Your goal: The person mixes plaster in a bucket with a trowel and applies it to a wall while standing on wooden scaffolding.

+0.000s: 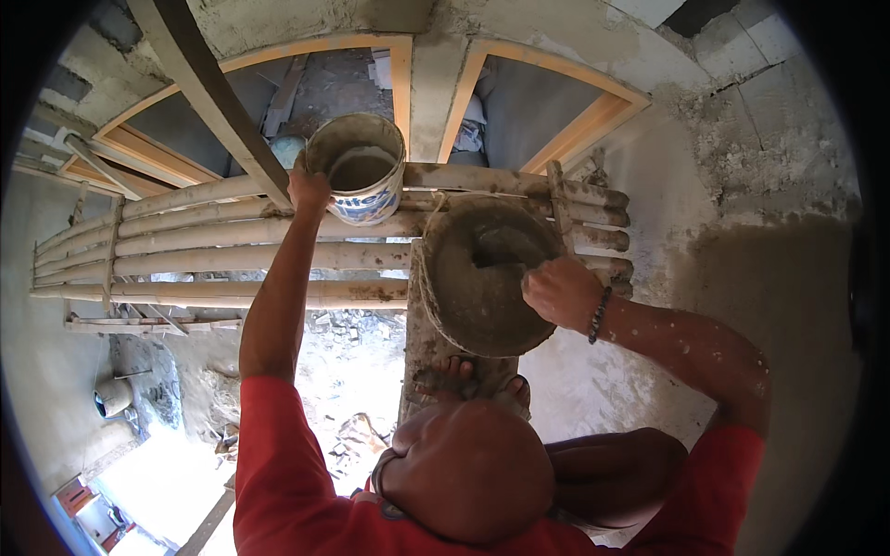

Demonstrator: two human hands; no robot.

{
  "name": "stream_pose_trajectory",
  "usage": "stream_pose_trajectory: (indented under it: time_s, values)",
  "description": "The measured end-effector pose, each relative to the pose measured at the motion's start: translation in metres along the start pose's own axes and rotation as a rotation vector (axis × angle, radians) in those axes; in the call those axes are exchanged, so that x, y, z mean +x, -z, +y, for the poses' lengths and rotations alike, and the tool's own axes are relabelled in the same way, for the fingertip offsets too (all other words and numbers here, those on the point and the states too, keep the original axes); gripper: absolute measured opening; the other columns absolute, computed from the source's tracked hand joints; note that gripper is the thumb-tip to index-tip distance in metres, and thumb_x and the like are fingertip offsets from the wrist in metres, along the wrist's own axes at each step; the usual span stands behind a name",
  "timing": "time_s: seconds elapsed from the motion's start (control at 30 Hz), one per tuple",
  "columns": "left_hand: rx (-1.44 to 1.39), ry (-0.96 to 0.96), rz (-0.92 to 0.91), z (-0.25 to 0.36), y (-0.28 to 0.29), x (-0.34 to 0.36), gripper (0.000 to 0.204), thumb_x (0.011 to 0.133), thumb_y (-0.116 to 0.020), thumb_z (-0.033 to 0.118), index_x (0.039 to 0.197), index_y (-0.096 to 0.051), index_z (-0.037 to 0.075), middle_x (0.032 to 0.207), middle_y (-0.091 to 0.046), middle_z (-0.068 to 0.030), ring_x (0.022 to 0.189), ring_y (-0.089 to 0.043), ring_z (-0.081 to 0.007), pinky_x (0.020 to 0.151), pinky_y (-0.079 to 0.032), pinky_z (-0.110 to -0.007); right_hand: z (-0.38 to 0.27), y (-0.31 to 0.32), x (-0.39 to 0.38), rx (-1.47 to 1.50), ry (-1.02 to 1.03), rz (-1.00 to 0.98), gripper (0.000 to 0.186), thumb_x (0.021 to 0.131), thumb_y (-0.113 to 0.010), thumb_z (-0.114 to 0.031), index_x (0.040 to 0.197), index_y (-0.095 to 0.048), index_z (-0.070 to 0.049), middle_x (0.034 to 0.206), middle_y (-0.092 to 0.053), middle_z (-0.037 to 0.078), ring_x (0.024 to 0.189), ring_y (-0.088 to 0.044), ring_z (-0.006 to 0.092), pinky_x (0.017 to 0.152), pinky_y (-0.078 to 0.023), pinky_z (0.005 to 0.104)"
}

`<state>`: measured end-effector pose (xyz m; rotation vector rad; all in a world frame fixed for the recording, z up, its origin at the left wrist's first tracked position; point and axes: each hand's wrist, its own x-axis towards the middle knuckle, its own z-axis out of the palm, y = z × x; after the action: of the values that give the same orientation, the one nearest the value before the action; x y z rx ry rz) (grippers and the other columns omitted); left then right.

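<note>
My left hand [310, 188] is closed on the rim of a white plastic bucket [373, 206], at its left side. Grey mortar [362, 170] lies inside the bucket, which rests at the bamboo poles. To the right stands a wide round tub [482, 345] with more wet mortar [468, 296] in it. My right hand [564, 293], a beaded bracelet at its wrist, is closed over the tub's right side. It seems to grip a trowel sunk in the mortar; its blade is hard to tell from the dark hollow there.
Bamboo poles [213, 244] lashed side by side form a scaffold. A plank [417, 371] runs under my feet, with rubble [357, 347] far below. A timber post [218, 93] slants past the wooden window frames [400, 79]. A plastered wall [667, 278] rises at the right.
</note>
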<state>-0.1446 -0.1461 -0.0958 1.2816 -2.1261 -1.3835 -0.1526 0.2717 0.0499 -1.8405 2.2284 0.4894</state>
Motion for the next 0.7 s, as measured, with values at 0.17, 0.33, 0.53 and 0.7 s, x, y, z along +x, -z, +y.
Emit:
stream_pose_trajectory:
  time_s: [0.17, 0.33, 0.53, 0.7]
  values:
    - [0.174, -0.100, 0.085, -0.003, 0.025, -0.003, 0.067, 0.080, -0.054, 0.011, 0.146, -0.043, 0.007, 0.121, -0.063, -0.0236, 0.093, -0.068, -0.0358, 0.073, -0.058, -0.046, 0.006, 0.070, -0.020, 0.024, -0.011, -0.140, 0.010, 0.080, -0.060, -0.013, 0.077, -0.064, -0.004, 0.063, -0.063, 0.009, 0.065, -0.068, 0.0245, 0.057, -0.054, 0.0372]
    - [0.129, -0.416, 0.104, -0.007, 0.002, -0.079, 0.073, 0.088, -0.063, 0.029, 0.147, -0.033, -0.004, 0.134, -0.050, -0.0303, 0.124, -0.051, -0.0401, 0.105, -0.038, -0.049, 0.032, 0.106, -0.020, -0.096, -0.112, 0.095, 0.008, 0.081, -0.060, -0.013, 0.078, -0.064, -0.006, 0.073, -0.066, 0.007, 0.072, -0.067, 0.0226, 0.062, -0.053, 0.0381]
    - [-0.403, -0.060, -0.405, -0.036, -0.052, -0.250, 0.067, 0.092, -0.061, 0.026, 0.145, -0.036, -0.006, 0.137, -0.050, -0.0278, 0.123, -0.051, -0.0347, 0.106, -0.038, -0.039, 0.029, 0.023, 0.056, -0.145, -0.166, -0.154, 0.018, 0.082, -0.059, -0.023, 0.073, -0.072, -0.014, 0.075, -0.070, 0.006, 0.071, -0.069, 0.0245, 0.059, -0.051, 0.0408]
    - [-0.571, 0.025, -0.390, -0.026, -0.061, -0.271, 0.052, 0.084, -0.057, 0.011, 0.132, -0.046, -0.005, 0.120, -0.058, -0.0168, 0.107, -0.054, -0.0255, 0.096, -0.043, -0.036, 0.040, -0.008, 0.053, 0.017, -0.158, -0.454, 0.022, 0.084, -0.057, -0.018, 0.090, -0.076, -0.008, 0.091, -0.074, 0.014, 0.089, -0.072, 0.0307, 0.072, -0.055, 0.0483]
